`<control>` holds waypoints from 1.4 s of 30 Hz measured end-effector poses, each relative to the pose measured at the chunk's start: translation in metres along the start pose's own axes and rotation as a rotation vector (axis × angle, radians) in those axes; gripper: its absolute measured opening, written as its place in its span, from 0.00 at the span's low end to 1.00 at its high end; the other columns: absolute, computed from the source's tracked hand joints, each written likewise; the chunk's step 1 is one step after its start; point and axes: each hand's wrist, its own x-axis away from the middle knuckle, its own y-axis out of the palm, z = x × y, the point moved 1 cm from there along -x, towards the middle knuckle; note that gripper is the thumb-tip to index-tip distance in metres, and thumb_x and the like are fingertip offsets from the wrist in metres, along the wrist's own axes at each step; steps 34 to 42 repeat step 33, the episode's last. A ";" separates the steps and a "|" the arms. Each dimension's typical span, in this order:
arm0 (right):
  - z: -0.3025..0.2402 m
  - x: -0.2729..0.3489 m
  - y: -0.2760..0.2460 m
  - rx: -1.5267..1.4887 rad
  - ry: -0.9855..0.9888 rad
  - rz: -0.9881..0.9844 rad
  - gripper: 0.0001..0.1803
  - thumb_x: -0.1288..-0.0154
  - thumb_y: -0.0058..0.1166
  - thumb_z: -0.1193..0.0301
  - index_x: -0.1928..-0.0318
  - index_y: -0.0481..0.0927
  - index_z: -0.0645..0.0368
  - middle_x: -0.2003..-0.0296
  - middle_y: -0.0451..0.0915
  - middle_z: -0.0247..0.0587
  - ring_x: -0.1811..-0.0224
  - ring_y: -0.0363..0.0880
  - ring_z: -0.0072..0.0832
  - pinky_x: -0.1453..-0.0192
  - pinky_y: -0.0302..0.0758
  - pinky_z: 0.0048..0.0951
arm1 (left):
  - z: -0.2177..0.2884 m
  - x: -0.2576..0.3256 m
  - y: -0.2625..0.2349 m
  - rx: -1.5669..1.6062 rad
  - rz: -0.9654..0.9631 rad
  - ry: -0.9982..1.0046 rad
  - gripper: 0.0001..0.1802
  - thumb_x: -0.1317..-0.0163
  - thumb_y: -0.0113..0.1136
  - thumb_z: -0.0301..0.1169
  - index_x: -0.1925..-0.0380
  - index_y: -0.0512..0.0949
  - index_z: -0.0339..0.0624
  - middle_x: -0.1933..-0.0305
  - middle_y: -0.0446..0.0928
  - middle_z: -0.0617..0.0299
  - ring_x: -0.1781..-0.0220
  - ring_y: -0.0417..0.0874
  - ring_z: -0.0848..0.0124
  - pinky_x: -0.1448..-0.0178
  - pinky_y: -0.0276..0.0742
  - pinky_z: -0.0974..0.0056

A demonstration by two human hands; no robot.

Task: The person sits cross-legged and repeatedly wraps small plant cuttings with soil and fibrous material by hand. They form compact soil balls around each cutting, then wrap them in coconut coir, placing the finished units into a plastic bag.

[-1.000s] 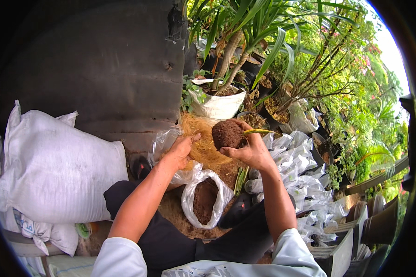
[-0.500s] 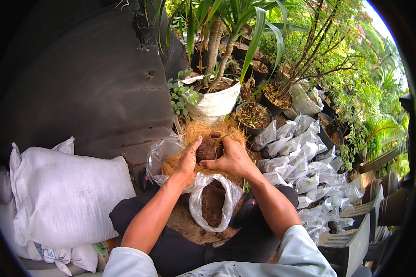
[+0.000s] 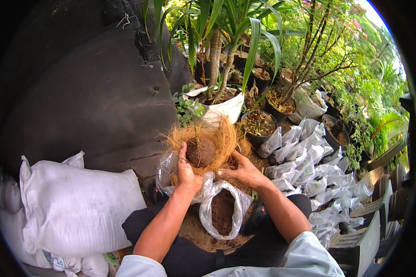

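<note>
A round ball of dark soil (image 3: 201,153) with a thin green shoot lies in a nest of golden-brown coconut fibre (image 3: 223,138). My left hand (image 3: 188,170) supports the ball and fibre from the left, its soil-stained fingers pointing up along them. On the other side my right hand (image 3: 245,171) has its fingers curled at the fibre's lower right edge, the thumb apart and lower; the fingertips are partly hidden. Just below both hands, a clear plastic bag (image 3: 208,219) stands with its mouth wide, brown soil (image 3: 223,210) inside.
White sacks (image 3: 78,203) are stacked at the left beside a dark sheet (image 3: 83,101). Many plastic-bagged seedlings (image 3: 305,161) crowd the right. A white planter sack (image 3: 222,111) with a thick-stemmed plant and a black pot (image 3: 259,125) stand beyond the fibre.
The soil ball, held between both hands before, now sits in the fibre against my left hand. My right hand has moved off the ball to the fibre's right edge. The view has shifted slightly.
</note>
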 end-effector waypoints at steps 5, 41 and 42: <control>0.007 -0.017 0.013 -0.590 0.252 0.214 0.29 0.30 0.59 0.58 0.38 0.72 0.67 0.45 0.79 0.46 0.42 0.76 0.33 0.35 0.71 0.37 | -0.018 0.007 0.000 -0.096 -0.032 0.003 0.25 0.29 0.54 0.47 0.40 0.73 0.44 0.40 0.77 0.58 0.39 0.79 0.60 0.33 0.74 0.51; -0.014 -0.016 -0.003 0.064 -0.167 -0.167 0.61 0.50 0.75 0.70 0.22 0.47 0.60 0.24 0.55 0.50 0.21 0.49 0.37 0.18 0.43 0.36 | 0.002 0.000 -0.004 -0.031 -0.069 -0.266 0.25 0.29 0.49 0.45 0.41 0.74 0.39 0.41 0.79 0.54 0.40 0.81 0.56 0.34 0.76 0.48; -0.014 -0.016 -0.003 0.064 -0.167 -0.167 0.61 0.50 0.75 0.70 0.22 0.47 0.60 0.24 0.55 0.50 0.21 0.49 0.37 0.18 0.43 0.36 | 0.002 0.000 -0.004 -0.031 -0.069 -0.266 0.25 0.29 0.49 0.45 0.41 0.74 0.39 0.41 0.79 0.54 0.40 0.81 0.56 0.34 0.76 0.48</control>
